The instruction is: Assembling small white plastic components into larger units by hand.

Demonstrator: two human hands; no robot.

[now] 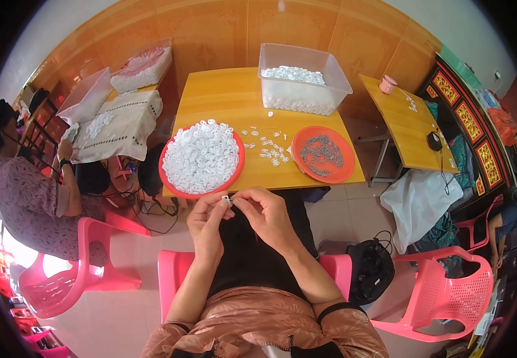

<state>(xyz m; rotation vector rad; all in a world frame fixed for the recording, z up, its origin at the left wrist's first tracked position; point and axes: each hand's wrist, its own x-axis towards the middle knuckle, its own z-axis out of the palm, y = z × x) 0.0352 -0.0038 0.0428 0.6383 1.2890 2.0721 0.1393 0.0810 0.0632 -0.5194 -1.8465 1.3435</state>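
Note:
My left hand [206,222] and my right hand [265,213] meet in front of the near edge of a yellow wooden table [222,95], above my lap. Both pinch one small white plastic ring piece [226,198] between their fingertips. Just beyond them sits a red plate [238,170] heaped with several white plastic rings. A smaller orange plate [343,173] of small grey metal parts lies to the right. Several loose white pieces [268,149] are scattered on the table between the two plates.
A clear plastic bin [302,77] of white pieces stands at the table's far side. Another person [25,191] sits at the left on a pink chair by a cloth-covered table. A pink chair [449,292], black bag [370,268] and second yellow table [407,119] are at right.

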